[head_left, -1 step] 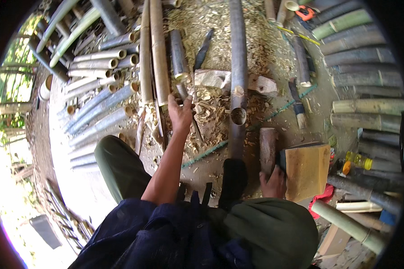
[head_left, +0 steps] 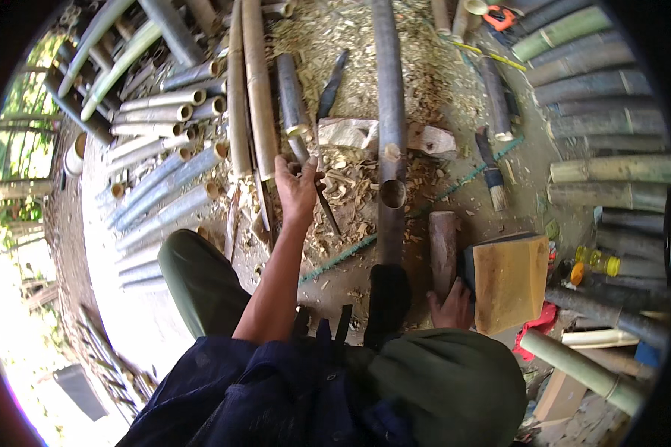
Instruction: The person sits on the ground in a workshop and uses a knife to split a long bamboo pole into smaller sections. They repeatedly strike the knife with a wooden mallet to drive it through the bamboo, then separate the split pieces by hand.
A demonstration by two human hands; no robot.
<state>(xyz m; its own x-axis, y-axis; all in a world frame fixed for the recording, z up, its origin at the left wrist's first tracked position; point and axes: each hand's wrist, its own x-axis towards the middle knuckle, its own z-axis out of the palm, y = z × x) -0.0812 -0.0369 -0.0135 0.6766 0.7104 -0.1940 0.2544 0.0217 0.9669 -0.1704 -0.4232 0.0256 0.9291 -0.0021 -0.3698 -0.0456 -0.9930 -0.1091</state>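
My left hand is closed around a slim chisel-like tool, its thick upper end above the fingers and its narrow shaft slanting down over the shavings. My right hand lies at the near end of a short, round wooden club, fingers curled against it; the palm side is hidden. Between my hands runs a dark bamboo pole with a round hole cut near its close end. It rests across a pale notched wood block, and my dark-covered foot is at its near end.
Cut bamboo tubes lie stacked at left, with more along the right. Beside my right hand sits a tan-topped box-like block. A dark-handled tool, a brush-ended stick and a yellow-capped bottle lie around.
The view has shifted slightly. The tool in my left hand leans a little more; both hands keep their holds, and the pole stays on the block.
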